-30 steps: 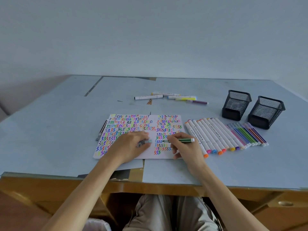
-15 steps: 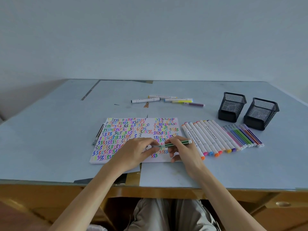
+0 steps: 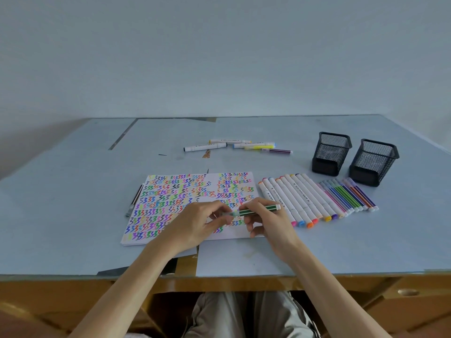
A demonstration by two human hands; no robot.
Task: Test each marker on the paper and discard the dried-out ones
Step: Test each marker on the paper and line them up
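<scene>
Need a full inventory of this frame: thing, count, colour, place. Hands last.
green marker: 1, green-striped barrel, held over the paper, level, between both hands
cap: 1, pale, at the marker's left end
paper: 1 sheet, white, covered in multicolour squiggles, table centre
thick markers: about 9, white with coloured ends, in a row right of the paper
thin markers: about 8, mixed colours, in a row right of the thick ones
loose markers: 5, mostly white, one yellow, one purple, far centre
mesh cups: 2, black, far right, side by side
pen: 1, dark, along the paper's left edge
table: 1, pale blue top
left hand: pinches the cap
right hand: grips the marker barrel
</scene>
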